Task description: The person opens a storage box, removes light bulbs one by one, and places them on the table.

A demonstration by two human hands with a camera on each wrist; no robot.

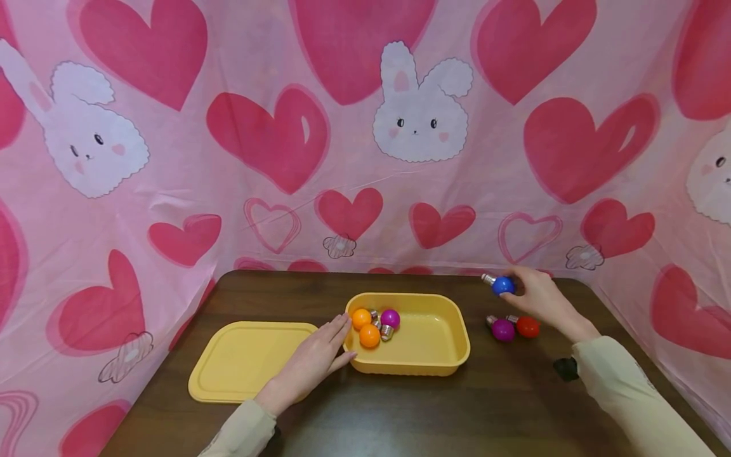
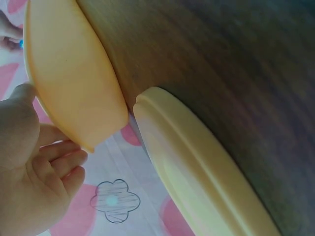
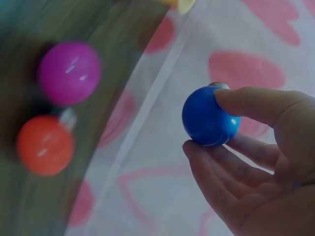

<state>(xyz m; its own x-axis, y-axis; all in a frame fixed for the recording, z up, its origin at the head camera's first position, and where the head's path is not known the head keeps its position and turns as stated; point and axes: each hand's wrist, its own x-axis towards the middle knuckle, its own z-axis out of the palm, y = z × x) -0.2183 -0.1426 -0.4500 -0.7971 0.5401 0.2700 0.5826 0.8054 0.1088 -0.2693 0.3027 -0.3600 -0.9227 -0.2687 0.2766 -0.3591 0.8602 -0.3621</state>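
Right hand: at the right of the head view, my right hand (image 1: 539, 295) grasps a glossy blue round bulb with a silvery metal screw base (image 1: 503, 286), thumb on one side, fingers on the other.
Why that hold: probably easiest round the ball; leaves the screw base free, pointing to frame left.
Blue bulb location: right of centre in the head view, near the table's far edge; looks clear of the surface.
Left hand: lower centre-left, my left hand (image 1: 314, 355) isn't clenched; fingers mostly straight against the left end of an oblong yellow plastic box (image 1: 419, 369), thumb by its near corner. Likely to keep it from sliding.
In box: two orange round bulbs (image 1: 369, 336) and one purple round bulb (image 1: 391, 318), bunched at the left end, metal bases in among them; rest of box floor bare.
Right-side pair: a second purple bulb (image 1: 503, 330) and a red round bulb (image 1: 528, 327) side by side on the dark wood-look table (image 1: 400, 419), below the right hand, probably kept within its reach.
Lid: flat yellow plastic lid (image 1: 245, 362), left of box, seemingly put aside so the box top is uncovered.
Blue bulb looks: smooth, deep blue, bright highlights, no damage visible; base partly hidden by thumb in the right wrist view.
Backdrop: pink cloth with hearts and rabbits (image 1: 354, 165).
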